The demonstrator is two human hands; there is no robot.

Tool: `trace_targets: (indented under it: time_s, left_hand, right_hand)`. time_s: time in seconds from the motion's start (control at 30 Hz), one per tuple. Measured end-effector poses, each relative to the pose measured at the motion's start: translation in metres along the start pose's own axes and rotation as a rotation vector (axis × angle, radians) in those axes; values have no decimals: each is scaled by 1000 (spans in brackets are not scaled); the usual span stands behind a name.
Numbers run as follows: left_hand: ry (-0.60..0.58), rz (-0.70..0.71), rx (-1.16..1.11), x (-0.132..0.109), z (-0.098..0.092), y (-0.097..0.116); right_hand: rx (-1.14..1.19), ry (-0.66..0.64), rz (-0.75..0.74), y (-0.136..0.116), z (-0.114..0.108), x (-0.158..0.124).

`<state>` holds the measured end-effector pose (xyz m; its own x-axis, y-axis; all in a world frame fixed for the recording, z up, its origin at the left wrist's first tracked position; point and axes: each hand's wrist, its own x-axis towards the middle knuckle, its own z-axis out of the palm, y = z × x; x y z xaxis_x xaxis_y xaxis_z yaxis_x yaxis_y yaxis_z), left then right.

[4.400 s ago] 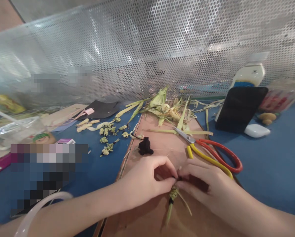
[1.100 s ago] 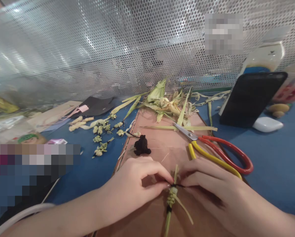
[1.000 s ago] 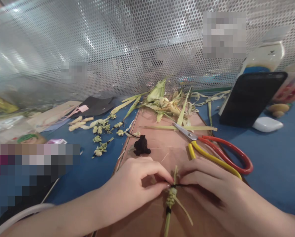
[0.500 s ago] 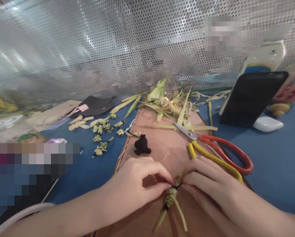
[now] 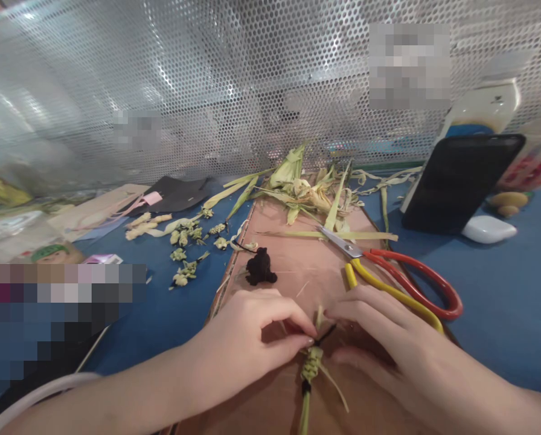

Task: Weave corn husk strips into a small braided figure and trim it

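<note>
Left hand (image 5: 256, 329) had the thin black thread (image 5: 327, 333) pinched atop the knotted, pale-green leaf-strip bundle (image 5: 311, 364), over the flat brown cardboard (image 5: 293, 275); right hand (image 5: 388, 329) was spread, gripping nothing. Bundle looked light, springy, maybe tearable, so its knotted middle seemed the safest hold.

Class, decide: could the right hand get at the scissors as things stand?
Likely yes: the right hand is open, and the scissors lie just beyond it, with nothing seen in between.
</note>
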<state>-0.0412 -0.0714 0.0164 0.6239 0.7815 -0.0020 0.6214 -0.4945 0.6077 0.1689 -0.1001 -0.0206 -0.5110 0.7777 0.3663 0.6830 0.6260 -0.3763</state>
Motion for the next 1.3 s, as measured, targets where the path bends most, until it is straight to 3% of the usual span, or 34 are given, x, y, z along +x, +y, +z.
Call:
trace_targets:
  time_s: [0.13, 0.47, 1.3]
  left_hand:
    - [-3, -11, -6, 0, 0, 1]
    - [-10, -3, -23, -1, 1, -1]
    - [4, -1, -32, 4, 2, -2]
  right_hand:
    - [0, 49, -20, 1, 3, 2]
    - [-27, -66, -41, -1, 5, 5]
    - [-41, -39, -54, -3, 6, 4]
